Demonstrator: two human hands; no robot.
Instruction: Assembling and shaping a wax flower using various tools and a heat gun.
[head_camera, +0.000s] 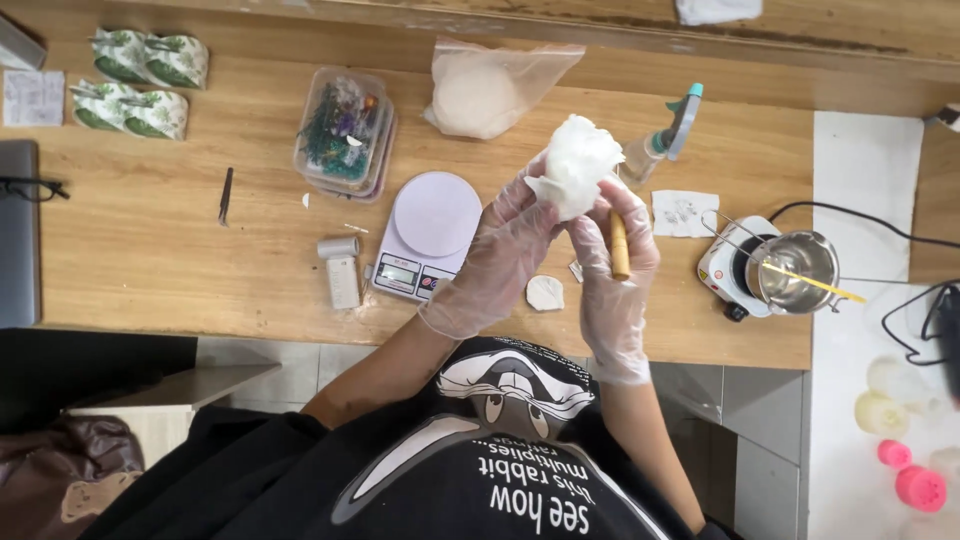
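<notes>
Both my hands wear thin clear plastic gloves and meet above the wooden table (180, 250). My left hand (505, 250) grips a white, flower-shaped wax lump (575, 160) from below and the left. My right hand (612, 262) touches the lump's right side and holds a short wooden stick (620, 245) upright in its fingers. A small white wax petal (545, 293) lies on the table just below the hands.
A white kitchen scale (428, 230) sits left of my hands. A clear box of dried flowers (343, 135), a plastic bag of white wax (480, 95), a metal pot on a small hot plate (790, 268), a lighter-like tool (672, 130) and tweezers (226, 195) are around.
</notes>
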